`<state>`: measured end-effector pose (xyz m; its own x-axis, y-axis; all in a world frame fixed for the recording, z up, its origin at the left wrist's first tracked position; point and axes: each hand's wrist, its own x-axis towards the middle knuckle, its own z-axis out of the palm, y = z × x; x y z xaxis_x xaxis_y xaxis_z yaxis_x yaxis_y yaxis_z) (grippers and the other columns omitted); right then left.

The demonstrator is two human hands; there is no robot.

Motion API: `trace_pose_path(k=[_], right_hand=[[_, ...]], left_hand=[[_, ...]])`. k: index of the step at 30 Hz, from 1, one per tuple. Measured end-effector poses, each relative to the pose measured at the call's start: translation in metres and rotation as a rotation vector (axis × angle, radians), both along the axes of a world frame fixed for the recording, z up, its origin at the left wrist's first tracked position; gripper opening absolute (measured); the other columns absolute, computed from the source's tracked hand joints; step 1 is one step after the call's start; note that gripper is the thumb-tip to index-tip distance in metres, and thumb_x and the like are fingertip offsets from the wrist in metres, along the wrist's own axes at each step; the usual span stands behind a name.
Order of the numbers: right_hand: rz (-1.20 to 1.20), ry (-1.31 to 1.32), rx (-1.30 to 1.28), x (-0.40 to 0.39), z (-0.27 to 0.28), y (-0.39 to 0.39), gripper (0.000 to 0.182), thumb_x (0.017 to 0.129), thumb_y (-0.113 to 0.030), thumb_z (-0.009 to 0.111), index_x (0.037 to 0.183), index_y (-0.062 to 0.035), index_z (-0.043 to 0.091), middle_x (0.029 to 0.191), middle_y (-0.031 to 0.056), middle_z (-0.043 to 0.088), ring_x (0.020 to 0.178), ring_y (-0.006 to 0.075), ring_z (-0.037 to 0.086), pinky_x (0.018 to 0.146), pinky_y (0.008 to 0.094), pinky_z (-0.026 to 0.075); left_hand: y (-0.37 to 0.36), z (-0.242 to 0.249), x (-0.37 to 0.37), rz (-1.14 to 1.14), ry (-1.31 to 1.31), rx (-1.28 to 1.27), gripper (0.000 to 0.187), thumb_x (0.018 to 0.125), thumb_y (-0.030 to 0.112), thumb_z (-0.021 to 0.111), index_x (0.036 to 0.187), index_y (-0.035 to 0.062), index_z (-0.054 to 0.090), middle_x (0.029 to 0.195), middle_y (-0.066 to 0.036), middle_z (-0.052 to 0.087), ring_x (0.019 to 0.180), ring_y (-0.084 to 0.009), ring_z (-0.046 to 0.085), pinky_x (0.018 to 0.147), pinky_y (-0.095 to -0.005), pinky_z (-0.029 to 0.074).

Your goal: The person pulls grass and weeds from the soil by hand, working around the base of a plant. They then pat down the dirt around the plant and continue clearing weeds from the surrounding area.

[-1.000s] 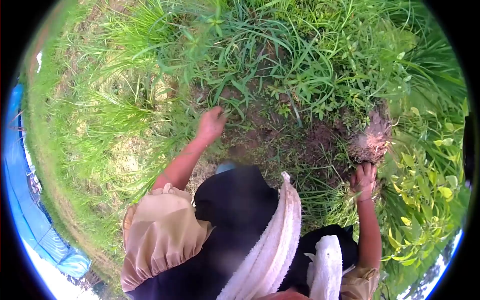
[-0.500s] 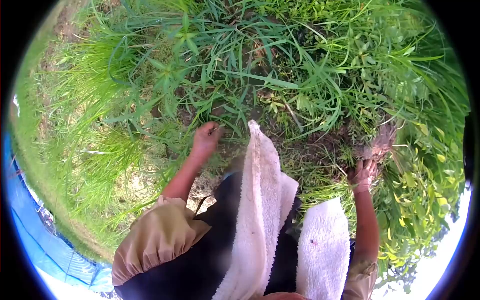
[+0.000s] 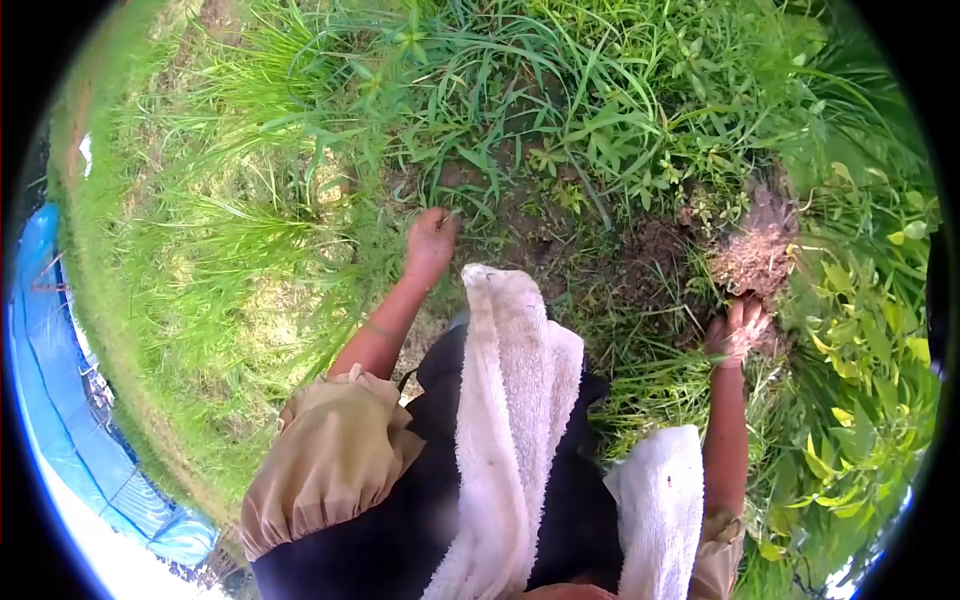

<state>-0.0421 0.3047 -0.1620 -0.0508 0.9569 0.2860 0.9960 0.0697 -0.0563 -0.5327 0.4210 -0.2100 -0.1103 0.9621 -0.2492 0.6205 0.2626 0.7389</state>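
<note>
My left hand [image 3: 433, 240] is closed at the edge of the green grass [image 3: 470, 180], left of the hanging white towel [image 3: 515, 350]; what its fingers hold, if anything, is too small to make out. On the right, my right hand [image 3: 738, 330] has its fingers spread against a clump of soil and roots [image 3: 755, 262]. Brown bare soil [image 3: 655, 260] lies between the two hands, nearer the right one.
Leafy plants [image 3: 850, 380] grow at the right. Dense weeds [image 3: 620, 90] fill the top of the view. A blue sheet [image 3: 70, 410] stands at the far left. The towel's other end [image 3: 665, 500] hangs beside my right forearm.
The view has shifted. My left hand has moved slightly up and right in the view, with less blur. More of the root clump shows above my right hand.
</note>
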Motion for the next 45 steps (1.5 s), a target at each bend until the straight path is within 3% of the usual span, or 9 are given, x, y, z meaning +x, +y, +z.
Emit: trace_pose_path(k=[9, 11, 15, 18, 26, 33, 39, 43, 45], right_hand=[[0.104, 0.052, 0.039, 0.021, -0.011, -0.01, 0.041, 0.062, -0.017, 0.049, 0.1, -0.0108, 0.061, 0.098, 0.0117, 0.048, 0.087, 0.0292, 0.045, 0.074, 0.0427, 0.034], [0.114, 0.027, 0.06, 0.026, -0.015, -0.011, 0.04, 0.061, -0.017, 0.049, 0.098, -0.0107, 0.061, 0.097, 0.0112, 0.047, 0.087, 0.0278, 0.045, 0.074, 0.0418, 0.034], [0.114, 0.02, 0.051, 0.022, -0.012, -0.014, 0.04, 0.06, -0.014, 0.049, 0.099, -0.0084, 0.062, 0.097, 0.0112, 0.05, 0.088, 0.0285, 0.047, 0.076, 0.0415, 0.035], [0.103, 0.017, 0.062, 0.022, -0.009, -0.005, 0.038, 0.063, -0.014, 0.05, 0.098, -0.0062, 0.062, 0.099, 0.0129, 0.052, 0.088, 0.0299, 0.047, 0.077, 0.042, 0.035], [0.07, 0.011, 0.07, 0.019, -0.011, -0.011, 0.039, 0.065, -0.015, 0.051, 0.102, -0.0099, 0.06, 0.101, 0.0122, 0.051, 0.091, 0.0309, 0.047, 0.079, 0.0439, 0.037], [0.042, 0.012, 0.035, 0.015, -0.005, -0.01, 0.039, 0.062, -0.013, 0.052, 0.1, -0.0106, 0.06, 0.102, 0.0116, 0.05, 0.091, 0.0311, 0.047, 0.079, 0.0435, 0.037], [0.048, 0.001, 0.058, 0.017, -0.008, -0.01, 0.04, 0.06, -0.012, 0.051, 0.099, -0.0083, 0.059, 0.1, 0.0131, 0.05, 0.09, 0.0311, 0.046, 0.078, 0.0443, 0.036], [0.066, 0.013, 0.031, 0.014, -0.007, -0.007, 0.04, 0.06, -0.015, 0.05, 0.098, -0.0052, 0.058, 0.099, 0.0148, 0.05, 0.089, 0.0316, 0.046, 0.077, 0.0455, 0.035], [0.061, -0.016, 0.031, 0.017, -0.011, -0.009, 0.039, 0.061, -0.016, 0.049, 0.097, -0.0051, 0.058, 0.098, 0.0147, 0.05, 0.089, 0.0315, 0.046, 0.076, 0.0452, 0.035]], left_hand=[[-0.126, 0.052, 0.014, -0.259, -0.154, -0.085, 0.012, 0.081, 0.016, 0.059, 0.087, 0.006, 0.062, 0.08, -0.019, 0.062, 0.08, -0.0333, 0.063, 0.069, -0.0395, 0.049], [-0.106, 0.042, -0.002, -0.324, 0.336, -0.214, 0.012, 0.079, 0.012, 0.059, 0.09, 0.0078, 0.061, 0.083, -0.016, 0.063, 0.079, -0.0329, 0.063, 0.066, -0.0407, 0.05], [0.0, 0.076, 0.005, -0.383, 0.6, 0.297, 0.022, 0.08, 0.012, 0.056, 0.101, 0.0059, 0.053, 0.096, -0.018, 0.059, 0.083, -0.035, 0.06, 0.069, -0.045, 0.05], [0.002, 0.044, -0.008, -0.133, 0.806, 0.165, 0.038, 0.078, 0.016, 0.058, 0.111, 0.0035, 0.045, 0.106, -0.021, 0.054, 0.089, -0.0375, 0.058, 0.073, -0.0475, 0.049], [0.02, 0.029, -0.027, -0.262, 0.776, -0.266, 0.025, 0.078, 0.019, 0.052, 0.098, 0.0026, 0.051, 0.09, -0.023, 0.061, 0.083, -0.0396, 0.06, 0.073, -0.0474, 0.049], [0.008, 0.001, -0.043, -0.182, 0.384, -0.05, 0.017, 0.077, 0.015, 0.051, 0.082, -0.0008, 0.054, 0.075, -0.027, 0.058, 0.076, -0.0455, 0.057, 0.069, -0.0519, 0.045], [0.001, 0.063, -0.015, -0.391, 0.44, -0.257, 0.016, 0.075, 0.011, 0.051, 0.087, 0.0015, 0.056, 0.077, -0.024, 0.06, 0.075, -0.0413, 0.059, 0.067, -0.0483, 0.047], [-0.071, 0.047, 0.011, -0.807, -0.115, 0.111, 0.025, 0.068, 0.01, 0.06, 0.093, 0.0086, 0.061, 0.08, -0.017, 0.061, 0.071, -0.0343, 0.061, 0.068, -0.0429, 0.05], [-0.037, 0.053, 0.032, -0.78, 0.162, -0.022, 0.026, 0.068, 0.012, 0.062, 0.094, 0.0091, 0.063, 0.092, -0.018, 0.061, 0.077, -0.0342, 0.06, 0.072, -0.0428, 0.049]])
